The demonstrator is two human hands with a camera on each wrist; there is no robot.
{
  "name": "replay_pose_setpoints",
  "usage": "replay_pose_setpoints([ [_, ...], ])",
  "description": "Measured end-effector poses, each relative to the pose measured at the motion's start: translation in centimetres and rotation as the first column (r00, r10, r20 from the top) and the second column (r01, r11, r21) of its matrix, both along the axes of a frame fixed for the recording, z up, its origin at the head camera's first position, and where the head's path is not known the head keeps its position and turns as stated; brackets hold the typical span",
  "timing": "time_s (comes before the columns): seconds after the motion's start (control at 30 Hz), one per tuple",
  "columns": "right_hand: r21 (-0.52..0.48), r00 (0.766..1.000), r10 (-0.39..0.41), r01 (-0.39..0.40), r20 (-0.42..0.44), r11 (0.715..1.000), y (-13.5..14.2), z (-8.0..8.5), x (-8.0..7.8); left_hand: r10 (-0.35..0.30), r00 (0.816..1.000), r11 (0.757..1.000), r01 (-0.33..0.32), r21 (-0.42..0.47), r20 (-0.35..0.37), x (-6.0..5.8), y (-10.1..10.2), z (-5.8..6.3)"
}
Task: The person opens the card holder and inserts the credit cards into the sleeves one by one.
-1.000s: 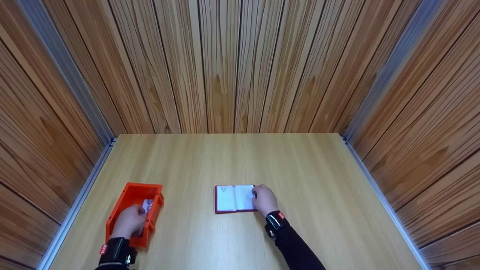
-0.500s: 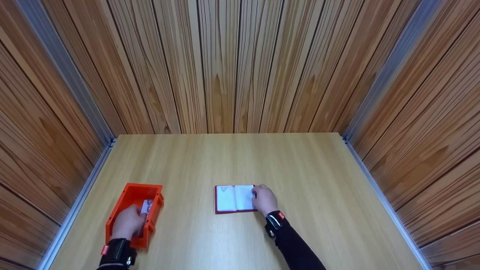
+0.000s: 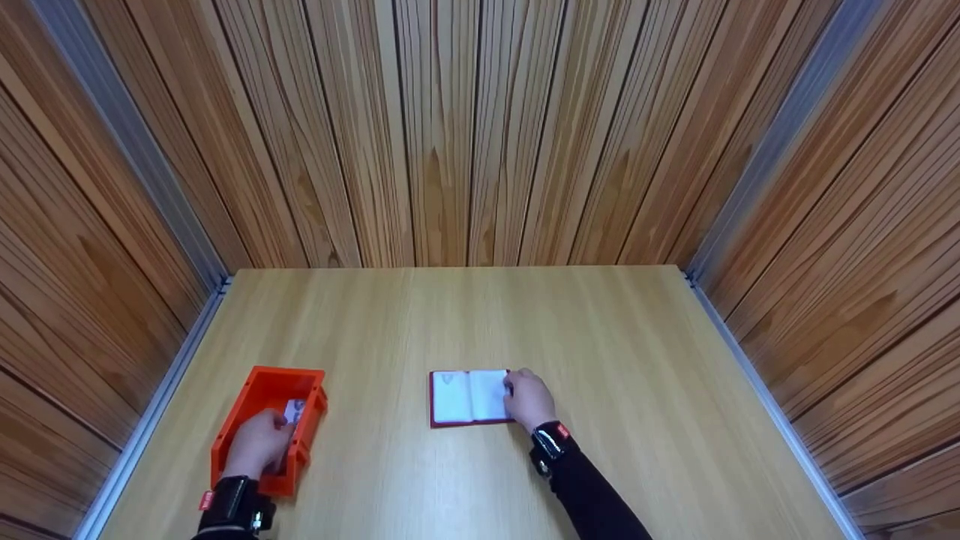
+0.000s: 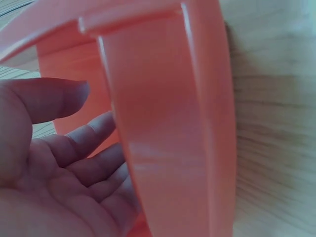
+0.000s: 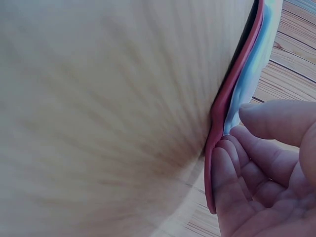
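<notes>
In the head view, my left hand (image 3: 258, 444) reaches down into an orange plastic bin (image 3: 309, 433), beside a small white and purple item (image 3: 294, 410) near the bin's right wall. The left wrist view shows that palm with the thumb held apart from the loosely bent fingers (image 4: 81, 140), nothing visible between them; the fingertips lie close to the bin's wall. My right hand (image 3: 531, 400) holds the right edge of a small open notebook (image 3: 454, 397) with a red cover and pale pages. Up close, the thumb and curled fingers (image 5: 261, 153) are at its red edge.
The notebook lies on a light wood table (image 3: 465, 319), right of the bin. Wood-panelled walls (image 3: 442, 135) close in the table at the back and sides. Metal strips (image 3: 195, 322) run along its left and right edges.
Inside the bin, my left hand shifts slightly and the visible part of the white and purple item changes a little. My right hand and the notebook stay in place.
</notes>
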State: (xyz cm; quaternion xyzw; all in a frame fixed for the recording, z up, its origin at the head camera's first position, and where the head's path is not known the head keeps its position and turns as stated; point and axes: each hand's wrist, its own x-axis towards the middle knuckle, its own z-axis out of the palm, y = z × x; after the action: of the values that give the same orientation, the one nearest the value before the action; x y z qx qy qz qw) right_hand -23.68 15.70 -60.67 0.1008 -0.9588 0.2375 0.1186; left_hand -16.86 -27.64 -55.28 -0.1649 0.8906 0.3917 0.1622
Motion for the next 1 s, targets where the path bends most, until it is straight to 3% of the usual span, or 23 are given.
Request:
replay_pose_setpoints([
  [0.77,0.011,1.0,-0.019,0.019,0.014,1.0,-0.03,0.0,-0.1,0.062,0.998,0.996,-0.061,0.072,-0.015,-0.1,-0.06,-0.12],
  [1.0,0.011,1.0,-0.015,0.015,0.019,1.0,-0.06,-0.01,-0.03,0.066,0.997,0.998,-0.066,0.01,-0.046,-0.48,-0.31,0.11],
])
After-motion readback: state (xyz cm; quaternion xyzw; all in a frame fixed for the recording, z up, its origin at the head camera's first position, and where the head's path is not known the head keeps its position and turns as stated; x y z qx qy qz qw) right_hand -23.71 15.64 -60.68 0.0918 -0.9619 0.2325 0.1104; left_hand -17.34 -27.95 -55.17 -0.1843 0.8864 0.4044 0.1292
